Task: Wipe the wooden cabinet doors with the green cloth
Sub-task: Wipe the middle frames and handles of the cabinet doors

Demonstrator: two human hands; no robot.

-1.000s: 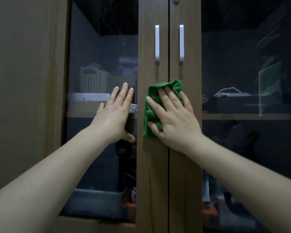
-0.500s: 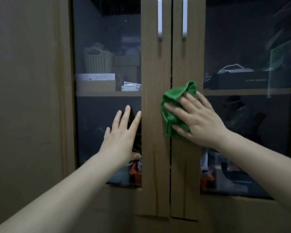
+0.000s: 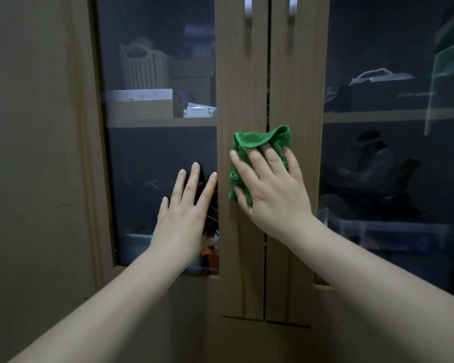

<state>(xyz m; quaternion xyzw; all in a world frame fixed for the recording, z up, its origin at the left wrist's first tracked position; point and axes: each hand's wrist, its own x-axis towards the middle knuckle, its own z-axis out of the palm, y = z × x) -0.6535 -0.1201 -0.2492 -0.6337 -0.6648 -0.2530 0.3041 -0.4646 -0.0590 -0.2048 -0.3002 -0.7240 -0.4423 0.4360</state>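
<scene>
Green cloth (image 3: 257, 142) sits bunched up on the wooden cabinet doors (image 3: 243, 100), right where the two doors meet in the middle. The right hand (image 3: 269, 189) lies flat on top of it with fingers spread out straight, pressing the cloth against the wood. A bit of cloth sticks out at 12 o'clock from the fingers, and another bit at 9 o'clock, by the thumb.

The left hand (image 3: 184, 213) is at 9 o'clock from the right hand, just beside it. Its fingers are straight too, and it rests flat on the dark glass pane (image 3: 152, 158) of the left door. It holds nothing.

Two pale handles (image 3: 248, 5) peek in at the top, one on each door.

Behind the left glass, at 11 o'clock from the left hand, a shelf (image 3: 163, 123) carries a pale basket (image 3: 142, 66) and a cardboard box (image 3: 139, 107). Behind the right glass, at 2 o'clock from the cloth, a dark box (image 3: 388, 94) sits on another shelf. Lower down, at 4 o'clock, there is a clear plastic bin (image 3: 393, 234).
</scene>
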